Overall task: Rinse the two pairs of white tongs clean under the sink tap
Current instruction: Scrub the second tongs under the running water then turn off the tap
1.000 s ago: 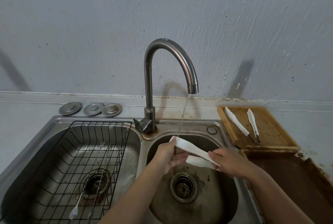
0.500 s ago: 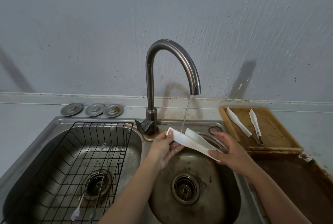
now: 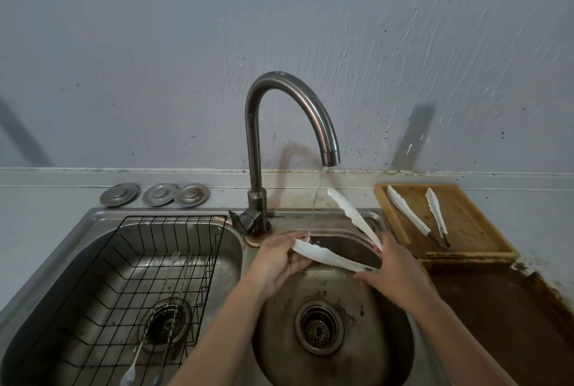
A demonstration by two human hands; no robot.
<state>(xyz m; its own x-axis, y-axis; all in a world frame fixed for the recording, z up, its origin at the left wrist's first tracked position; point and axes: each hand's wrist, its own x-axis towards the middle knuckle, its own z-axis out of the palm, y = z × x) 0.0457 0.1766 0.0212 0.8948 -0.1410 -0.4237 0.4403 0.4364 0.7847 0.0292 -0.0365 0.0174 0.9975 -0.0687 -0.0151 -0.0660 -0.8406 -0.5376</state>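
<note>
One pair of white tongs is spread wide over the right sink bowl. My right hand grips its hinge end. My left hand pinches the tip of the lower arm, right where the water stream from the tap lands. The upper arm points up and back, to the right of the stream. The second pair of white tongs lies open on a wooden tray at the right.
A black wire rack with thin metal utensils fills the left sink bowl. Three metal drain covers lie on the counter behind it. A dark, stained board lies in front of the wooden tray.
The tongs have risen toward the spout and opened wider. The upper arm has swung up and to the right, and the water now hits the lower arm's tip.
</note>
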